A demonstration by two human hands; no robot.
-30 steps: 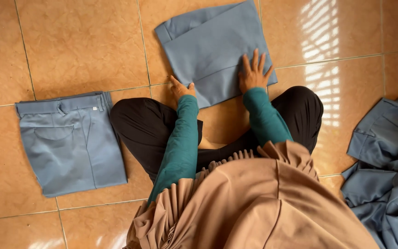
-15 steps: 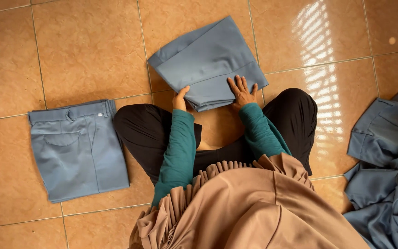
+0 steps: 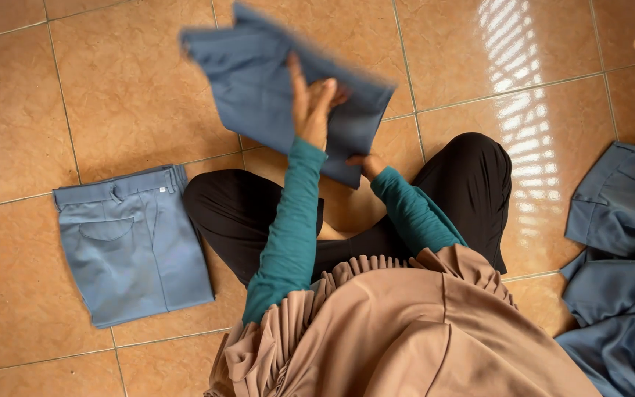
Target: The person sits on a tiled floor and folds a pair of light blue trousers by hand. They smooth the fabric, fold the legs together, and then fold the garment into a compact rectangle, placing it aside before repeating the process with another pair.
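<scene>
Head view: carry folded blue trousers [image 3: 259, 88] level, left hand [image 3: 311, 110] pinching on top, right hand [image 3: 365, 163] gripping underneath, toward folded pair [image 3: 130, 246].

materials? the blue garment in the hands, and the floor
Blue garment: looks like woven cloth, matte grey-blue; it bends and drapes limply between left hand and right hand. Exact fibre not tellable. Floor: glazed ceramic tile by the look, orange-brown and mottled, with grout lines and a glossy window reflection.
</scene>
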